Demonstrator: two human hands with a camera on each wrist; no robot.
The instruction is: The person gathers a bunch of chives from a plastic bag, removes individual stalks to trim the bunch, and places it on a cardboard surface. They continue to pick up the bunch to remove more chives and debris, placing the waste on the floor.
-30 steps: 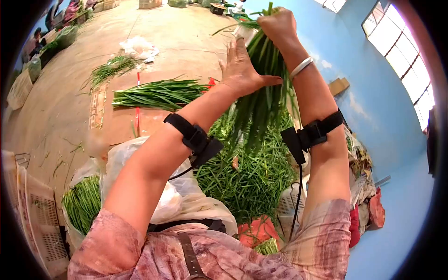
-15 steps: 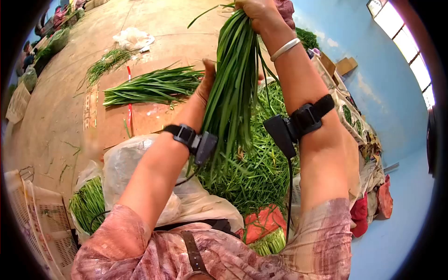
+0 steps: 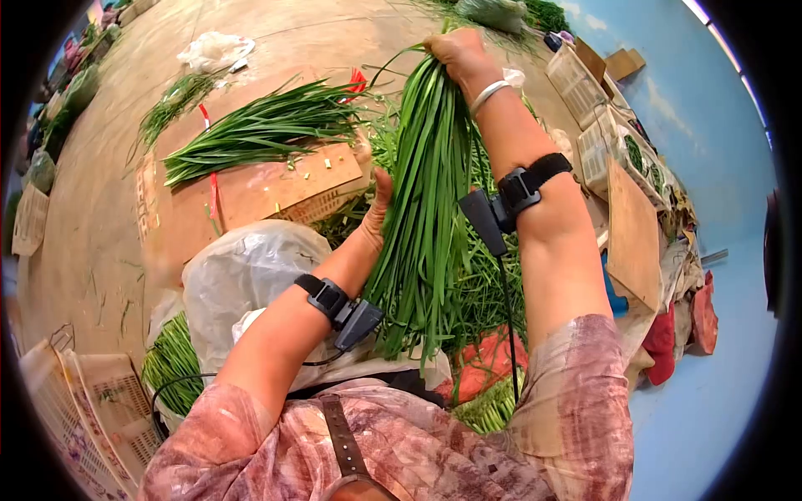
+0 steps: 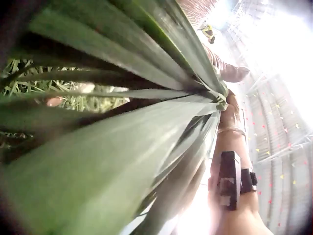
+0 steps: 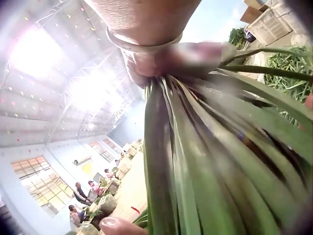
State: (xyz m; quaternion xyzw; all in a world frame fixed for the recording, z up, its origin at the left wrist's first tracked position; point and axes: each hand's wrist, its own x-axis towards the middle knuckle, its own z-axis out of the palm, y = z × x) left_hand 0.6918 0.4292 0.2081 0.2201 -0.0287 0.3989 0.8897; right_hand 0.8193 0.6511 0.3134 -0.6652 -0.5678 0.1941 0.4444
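Bunch of long green leaves (image 3: 426, 200) hangs in the middle of the scene, its gathered end at the far side and its loose tips fanning out towards the person's lap. The grip of the right hand (image 3: 464, 58) is closed round that gathered end, so the whole length runs from the grip back to the near side, long axis nearly straight far to near with a slight lean to the near left. The right hand is therefore the one at the leaf bases, while the left hand (image 3: 378, 209) is nearer the middle of the length, at the left edge, its thumb upright and straight. The left fingers are hidden behind the leaves, so I cannot tell whether they are spread or curled. To the left, a second bunch (image 3: 267, 129) lies on cardboard (image 3: 284, 196), with red strips (image 3: 215, 196) passing beneath it. Loose cut leaves (image 3: 497, 280) heap behind the hanging bunch, partly covered by it; a red sheet (image 3: 493, 355) shows on the near side. In the left wrist view broad, blurred leaves block most of the work; in the right wrist view the gripping fingers are smeared and the leaf tips cut off.
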